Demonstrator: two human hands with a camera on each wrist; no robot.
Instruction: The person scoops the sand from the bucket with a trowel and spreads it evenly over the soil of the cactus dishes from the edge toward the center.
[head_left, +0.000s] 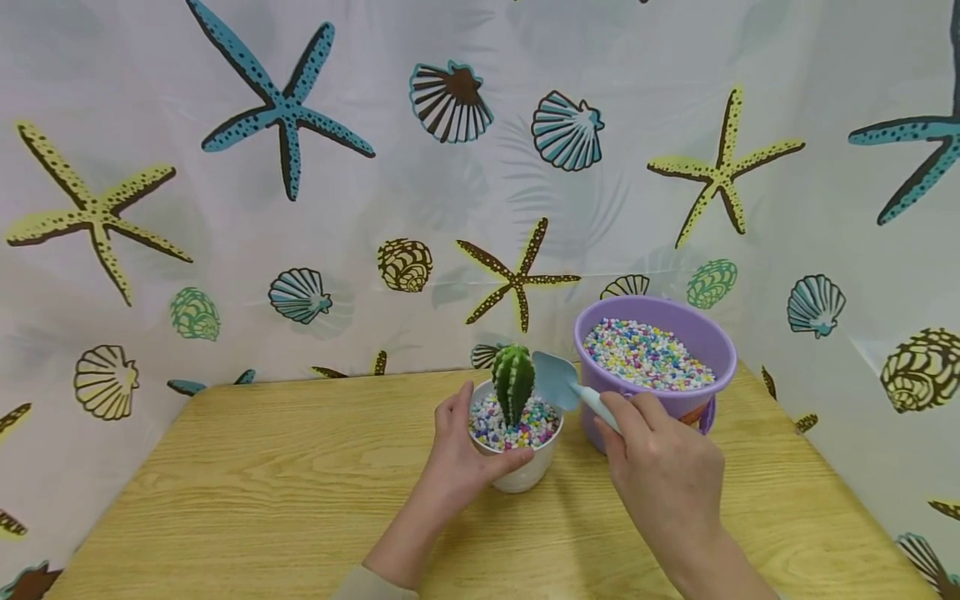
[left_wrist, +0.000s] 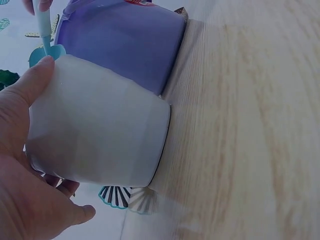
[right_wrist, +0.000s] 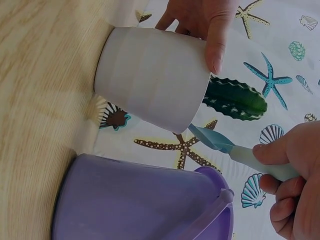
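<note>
A white pot [head_left: 522,477] stands on the table, filled near its rim with colorful small pebbles [head_left: 487,422]. A green cactus [head_left: 513,385] rises upright from them. My left hand [head_left: 467,456] grips the pot from the left, thumb along the near rim and fingers round the far side. In my right hand [head_left: 667,475] is a small light-blue shovel [head_left: 557,381], held by its pale handle [right_wrist: 257,161]. The blade tilts down at the pot's right rim, beside the cactus; in the right wrist view its tip meets the rim edge [right_wrist: 192,125].
Right behind the pot stands a purple bucket [head_left: 600,417] holding many similar colorful pebbles [head_left: 648,354], its handle [right_wrist: 210,215] hanging down. The wooden table [head_left: 300,467] ends at a curtain [head_left: 337,233] printed with starfish and shells.
</note>
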